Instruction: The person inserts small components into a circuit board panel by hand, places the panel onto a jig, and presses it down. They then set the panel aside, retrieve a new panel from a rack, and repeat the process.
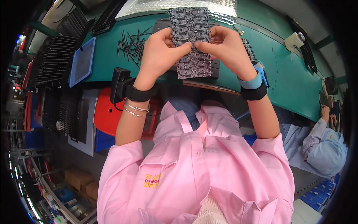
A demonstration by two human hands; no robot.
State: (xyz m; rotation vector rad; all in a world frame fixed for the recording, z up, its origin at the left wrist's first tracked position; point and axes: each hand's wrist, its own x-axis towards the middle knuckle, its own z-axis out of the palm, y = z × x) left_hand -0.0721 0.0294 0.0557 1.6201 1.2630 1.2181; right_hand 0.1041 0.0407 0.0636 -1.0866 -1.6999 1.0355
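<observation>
Between my two hands is a long panel of circuit boards (192, 61), dark and crowded with small parts in rows. My left hand (160, 54) grips its left edge, thumb pressed on the face. On the opposite edge, my right hand (225, 48) holds it the same way, its thumb tip close to the other. The fingers behind the panel are mostly hidden. Beneath it lies a dark flat block (161, 24) on the green bench. Left of my left hand is a loose pile of thin dark strips (130, 44).
A blue tray (82, 61) sits at the bench's left edge, near black racks (54, 59). Bubble wrap (220, 11) lies at the back. Another panel (249, 50) is behind my right wrist. A pale bottle (294, 41) stands right. A co-worker (324, 145) sits at far right.
</observation>
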